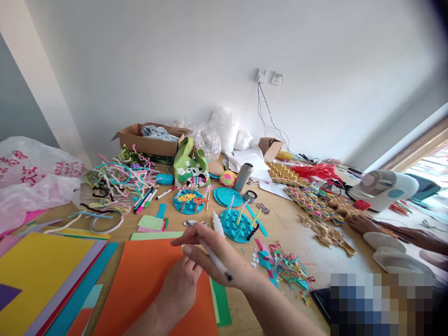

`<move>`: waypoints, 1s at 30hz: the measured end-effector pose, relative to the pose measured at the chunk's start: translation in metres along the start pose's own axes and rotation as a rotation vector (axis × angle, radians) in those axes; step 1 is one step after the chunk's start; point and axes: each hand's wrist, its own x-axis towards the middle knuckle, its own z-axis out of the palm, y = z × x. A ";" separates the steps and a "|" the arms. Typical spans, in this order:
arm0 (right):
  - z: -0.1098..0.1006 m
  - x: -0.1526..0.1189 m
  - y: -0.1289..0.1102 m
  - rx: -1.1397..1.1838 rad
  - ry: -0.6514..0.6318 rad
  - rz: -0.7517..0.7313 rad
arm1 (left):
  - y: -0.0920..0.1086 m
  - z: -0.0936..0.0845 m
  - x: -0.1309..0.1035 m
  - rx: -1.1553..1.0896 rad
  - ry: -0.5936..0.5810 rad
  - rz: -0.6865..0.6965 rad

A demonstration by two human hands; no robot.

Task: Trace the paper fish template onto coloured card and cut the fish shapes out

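Observation:
An orange sheet [140,280] lies in front of me on top of green sheets. My left hand [180,284] rests on its right half, fingers bent and partly hidden beneath my other hand. A pen [213,256] with a black end is held in my right hand [217,256], which crosses over my left fingers near the sheet's upper edge. Just beyond are a small grey fish shape [196,224] and a blue egg-tray disc [236,226] with pipe cleaners standing on it. Whether my left fingers grip anything is hidden.
Coloured sheets [45,275] lie at left, below tangled pipe cleaners [122,177]. Paper scraps [283,266] are at right. A steel bottle [244,177] and green bag [191,168] stand behind. Another person's hands [364,225] are at far right, near a white fan [385,186].

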 end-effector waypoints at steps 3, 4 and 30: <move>-0.004 -0.028 0.025 0.194 0.200 0.092 | -0.002 0.005 -0.013 0.029 -0.043 0.022; -0.002 -0.035 0.034 0.218 0.272 0.119 | -0.003 0.006 -0.013 0.046 -0.048 0.031; 0.036 -0.072 0.131 -0.477 0.381 0.034 | -0.007 -0.002 -0.011 -0.132 0.039 -0.035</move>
